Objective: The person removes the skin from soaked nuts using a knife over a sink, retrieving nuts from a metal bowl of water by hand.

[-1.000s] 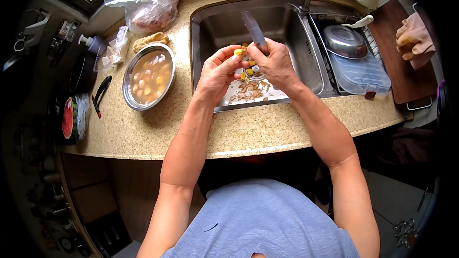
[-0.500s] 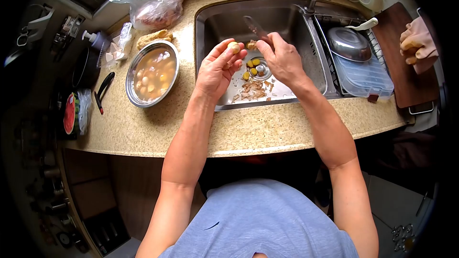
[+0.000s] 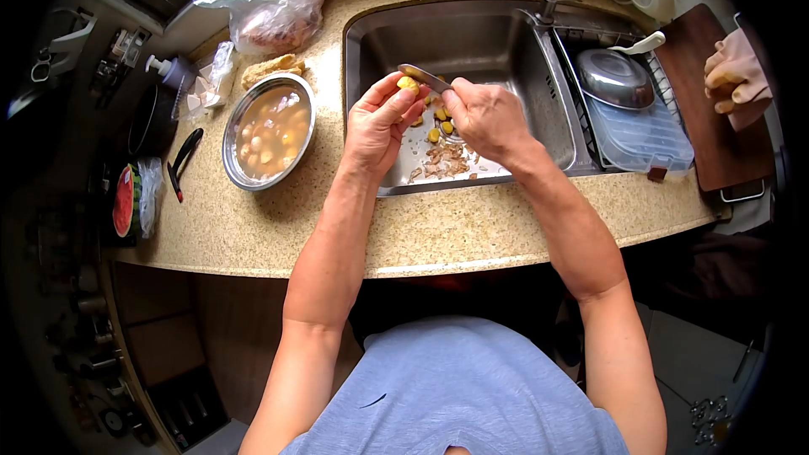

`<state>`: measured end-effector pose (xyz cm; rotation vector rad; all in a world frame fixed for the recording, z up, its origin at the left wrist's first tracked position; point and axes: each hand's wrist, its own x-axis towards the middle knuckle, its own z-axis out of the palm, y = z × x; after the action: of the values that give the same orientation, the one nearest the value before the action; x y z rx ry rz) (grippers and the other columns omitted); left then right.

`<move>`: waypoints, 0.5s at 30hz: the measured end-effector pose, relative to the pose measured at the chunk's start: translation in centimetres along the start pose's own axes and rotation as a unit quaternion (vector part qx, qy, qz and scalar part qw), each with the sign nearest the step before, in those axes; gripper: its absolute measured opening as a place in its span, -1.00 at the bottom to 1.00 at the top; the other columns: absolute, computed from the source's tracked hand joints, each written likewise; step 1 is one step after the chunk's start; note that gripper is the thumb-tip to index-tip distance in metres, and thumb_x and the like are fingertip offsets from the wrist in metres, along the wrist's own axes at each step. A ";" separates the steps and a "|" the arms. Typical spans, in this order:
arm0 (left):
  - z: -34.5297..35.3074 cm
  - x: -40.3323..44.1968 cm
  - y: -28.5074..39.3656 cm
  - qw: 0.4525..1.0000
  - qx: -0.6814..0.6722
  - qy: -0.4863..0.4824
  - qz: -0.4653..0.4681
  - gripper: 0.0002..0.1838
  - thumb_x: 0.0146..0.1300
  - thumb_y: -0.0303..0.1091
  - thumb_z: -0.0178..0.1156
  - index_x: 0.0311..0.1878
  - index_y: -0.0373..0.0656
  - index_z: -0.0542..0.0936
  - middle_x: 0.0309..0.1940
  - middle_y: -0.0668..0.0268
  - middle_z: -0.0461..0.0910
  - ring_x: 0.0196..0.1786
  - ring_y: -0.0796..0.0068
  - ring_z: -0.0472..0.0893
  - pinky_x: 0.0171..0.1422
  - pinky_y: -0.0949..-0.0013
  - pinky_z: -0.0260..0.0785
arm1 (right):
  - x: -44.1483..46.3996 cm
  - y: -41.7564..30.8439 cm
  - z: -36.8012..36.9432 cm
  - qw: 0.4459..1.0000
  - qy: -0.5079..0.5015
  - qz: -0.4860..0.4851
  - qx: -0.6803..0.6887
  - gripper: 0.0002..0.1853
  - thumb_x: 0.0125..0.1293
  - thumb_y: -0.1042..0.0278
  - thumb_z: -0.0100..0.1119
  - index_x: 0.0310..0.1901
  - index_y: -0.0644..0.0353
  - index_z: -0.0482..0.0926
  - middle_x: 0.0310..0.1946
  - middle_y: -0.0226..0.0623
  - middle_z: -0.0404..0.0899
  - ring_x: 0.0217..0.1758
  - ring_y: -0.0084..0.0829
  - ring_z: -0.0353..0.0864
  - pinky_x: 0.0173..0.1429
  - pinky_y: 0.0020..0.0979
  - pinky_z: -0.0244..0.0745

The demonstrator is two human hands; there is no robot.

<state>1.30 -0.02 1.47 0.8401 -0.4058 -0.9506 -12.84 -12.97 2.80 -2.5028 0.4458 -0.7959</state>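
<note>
My left hand [image 3: 375, 128] pinches a yellow chestnut [image 3: 408, 84] between thumb and fingers, over the left part of the sink [image 3: 514, 46]. My right hand [image 3: 490, 120] is wrapped round a knife; its handle is hidden in the palm. The knife's blade [image 3: 431, 79] points left and lies close to the top of the chestnut, seemingly touching it. Below the hands, several yellow chestnuts [image 3: 434, 134] lie around the drain, partly covered by my right hand. Brown peelings [image 3: 447, 160] are scattered near the sink's front wall.
Left of the sink stands a metal bowl [image 3: 235, 170] with chestnuts in cloudy water. Behind it are a yellowish lump [image 3: 268, 70] and a plastic bag [image 3: 274, 17]. A black-handled tool [image 3: 184, 156] lies farther left. A dish rack with a metal lid [image 3: 615, 77] borders the sink's right side.
The knife has swung down and left from above the sink to the chestnut. My right hand has moved slightly left and lower. The chestnut now shows more yellow.
</note>
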 end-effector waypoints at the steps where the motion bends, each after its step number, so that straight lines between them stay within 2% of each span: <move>1: 0.3 -0.1 0.1 1.000 0.013 0.014 0.000 -0.68 0.39 -0.49 0.27 0.18 -0.21 0.59 0.00 0.24 0.69 0.02 0.45 0.71 0.15 0.47 0.64 | 0.1 0.1 -0.4 1.000 -0.010 0.014 0.000 -0.75 0.46 0.20 0.05 -0.35 0.15 0.51 -0.54 -0.12 0.60 -0.46 -0.03 0.64 -0.37 -0.08 0.50; 2: 0.3 0.0 0.1 1.000 0.016 0.011 -0.001 -0.68 0.39 -0.49 0.27 0.18 -0.21 0.59 0.00 0.24 0.69 0.02 0.45 0.71 0.15 0.47 0.64 | 0.2 0.1 -0.7 0.999 -0.018 0.029 0.001 -0.73 0.46 0.19 0.03 -0.35 0.16 0.50 -0.53 -0.10 0.63 -0.41 0.01 0.67 -0.32 -0.05 0.55; 7: -0.5 0.2 -0.3 1.000 0.026 -0.010 0.011 -0.66 0.38 -0.48 0.27 0.20 -0.24 0.58 0.04 0.20 0.68 0.11 0.37 0.69 0.15 0.46 0.64 | 0.0 -0.3 -0.2 0.999 -0.033 0.015 0.022 -0.74 0.45 0.18 0.03 -0.33 0.15 0.53 -0.50 -0.07 0.65 -0.38 0.04 0.68 -0.29 -0.03 0.57; 10: 0.1 0.0 -0.2 1.000 0.023 -0.004 0.004 -0.65 0.39 -0.48 0.26 0.22 -0.24 0.56 0.09 0.18 0.66 0.15 0.36 0.67 0.19 0.43 0.63 | 0.2 0.0 -0.2 0.997 -0.041 0.063 0.009 -0.71 0.45 0.15 0.04 -0.35 0.17 0.52 -0.48 -0.04 0.66 -0.36 0.06 0.68 -0.28 -0.05 0.57; 12: 1.0 -0.2 0.1 1.000 0.018 0.001 -0.002 -0.65 0.39 -0.49 0.27 0.21 -0.24 0.56 0.08 0.19 0.66 0.13 0.38 0.68 0.20 0.40 0.63 | 0.6 0.3 -0.4 0.988 -0.011 0.120 0.091 -0.71 0.43 0.16 0.13 -0.31 0.23 0.56 -0.47 -0.04 0.67 -0.39 -0.07 0.72 -0.29 -0.12 0.57; 13: 1.2 -0.2 0.0 1.000 0.010 0.009 -0.006 -0.66 0.38 -0.51 0.27 0.20 -0.24 0.56 0.08 0.20 0.66 0.11 0.40 0.68 0.20 0.38 0.63 | 0.6 0.3 -0.3 0.988 -0.009 0.124 0.089 -0.71 0.43 0.16 0.13 -0.31 0.23 0.56 -0.47 -0.04 0.67 -0.39 -0.07 0.72 -0.29 -0.12 0.57; 15: 1.3 -0.2 -0.4 1.000 0.011 -0.005 -0.012 -0.67 0.38 -0.51 0.26 0.19 -0.25 0.56 0.10 0.20 0.65 0.12 0.41 0.67 0.22 0.37 0.62 | 0.5 -0.1 0.1 0.964 0.016 0.123 0.235 -0.73 0.38 0.20 0.25 -0.26 0.28 0.59 -0.49 -0.14 0.67 -0.44 -0.33 0.67 -0.33 -0.25 0.54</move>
<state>0.21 -0.56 1.98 0.8620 -0.4155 -0.9734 -12.35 -13.09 2.98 -1.9553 0.4999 -0.7412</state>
